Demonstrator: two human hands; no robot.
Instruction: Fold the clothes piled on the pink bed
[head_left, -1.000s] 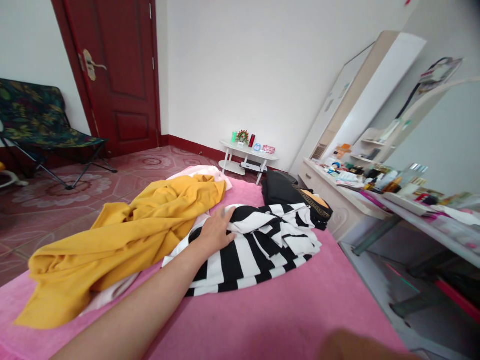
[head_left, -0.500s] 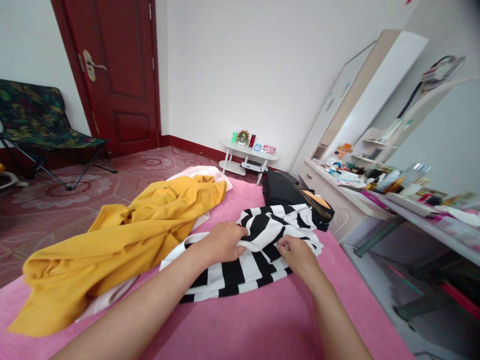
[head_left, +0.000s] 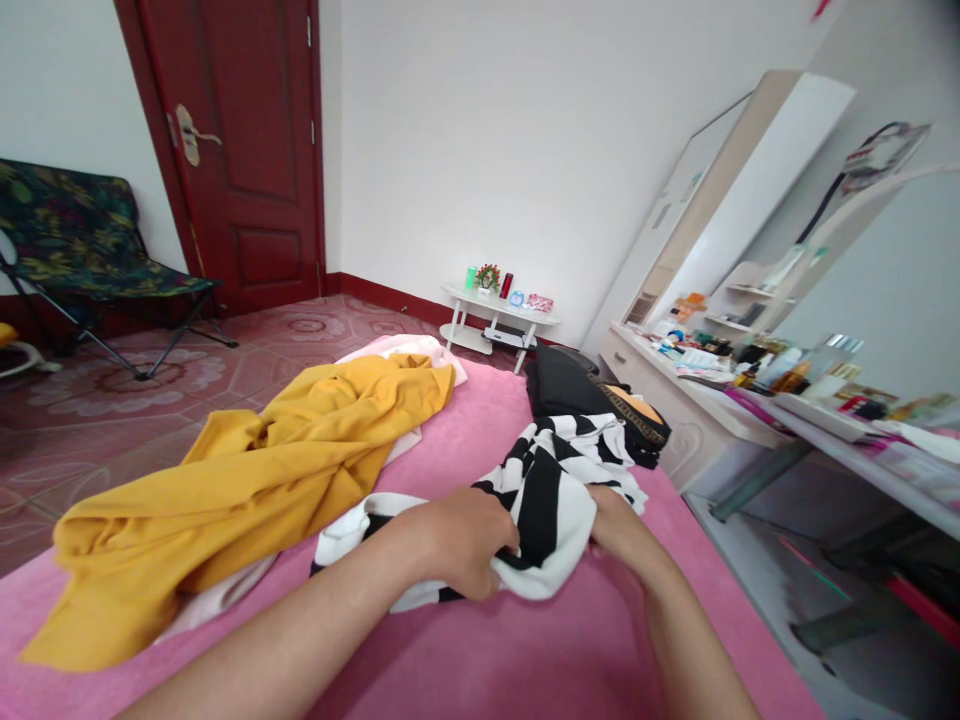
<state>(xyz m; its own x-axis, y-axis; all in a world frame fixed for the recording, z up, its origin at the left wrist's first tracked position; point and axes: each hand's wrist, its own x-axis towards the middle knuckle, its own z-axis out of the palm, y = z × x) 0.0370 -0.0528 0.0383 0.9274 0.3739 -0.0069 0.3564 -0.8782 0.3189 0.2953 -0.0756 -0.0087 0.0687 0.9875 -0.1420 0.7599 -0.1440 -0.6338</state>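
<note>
A black-and-white striped garment [head_left: 547, 480] lies bunched on the pink bed cover [head_left: 525, 650]. My left hand [head_left: 457, 535] is closed on its near left part. My right hand [head_left: 619, 525] grips its right edge, fingers tucked under the cloth. Both hands hold the fabric gathered close in front of me. A yellow garment [head_left: 247, 480] sprawls to the left, over a pale pink one [head_left: 405, 348]. A black garment with gold trim [head_left: 592, 395] lies just beyond the striped one.
A white dressing table [head_left: 697, 400] crowded with cosmetics stands at the right, next to the bed. A small white side table [head_left: 499, 310] sits by the far wall. A folding chair [head_left: 82, 260] and a red door [head_left: 240, 150] are at the left.
My right hand came into view and took hold of the striped garment. Both hands pulled it toward me and bunched it; the left hand went from lying flat to gripping.
</note>
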